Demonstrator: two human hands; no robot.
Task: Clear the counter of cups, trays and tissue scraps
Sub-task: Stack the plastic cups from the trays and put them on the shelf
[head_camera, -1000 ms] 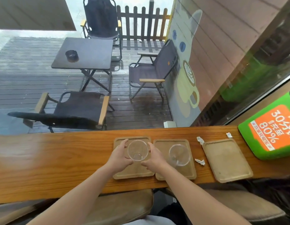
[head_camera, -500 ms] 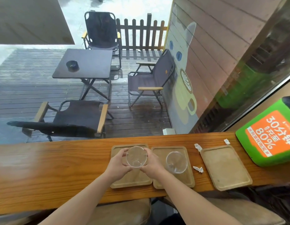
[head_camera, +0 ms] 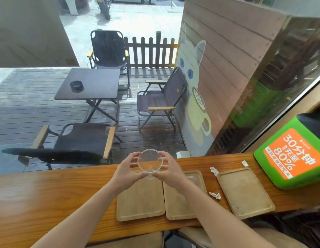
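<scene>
A clear plastic cup [head_camera: 149,162] is held up above the wooden counter [head_camera: 48,194], with my left hand [head_camera: 127,169] and my right hand [head_camera: 170,170] gripping its two sides. Below it lies the left wooden tray [head_camera: 140,201]. A second clear cup [head_camera: 192,178] stands on the middle tray [head_camera: 178,206], mostly hidden behind my right forearm. A third tray [head_camera: 244,192] lies bare at the right. Three white tissue scraps rest on the counter: one [head_camera: 214,170] by the third tray's far left corner, one [head_camera: 245,163] at its far right, one [head_camera: 215,195] between the trays.
A green and orange box [head_camera: 291,156] stands on the counter's right end. A window runs along the counter's far edge; beyond it are a deck, a dark table and folding chairs. Stool seats [head_camera: 128,240] sit below the counter's near edge.
Both hands have lifted the clear cup up off the left tray. The camera has tilted up, so the counter sits lower in view.
</scene>
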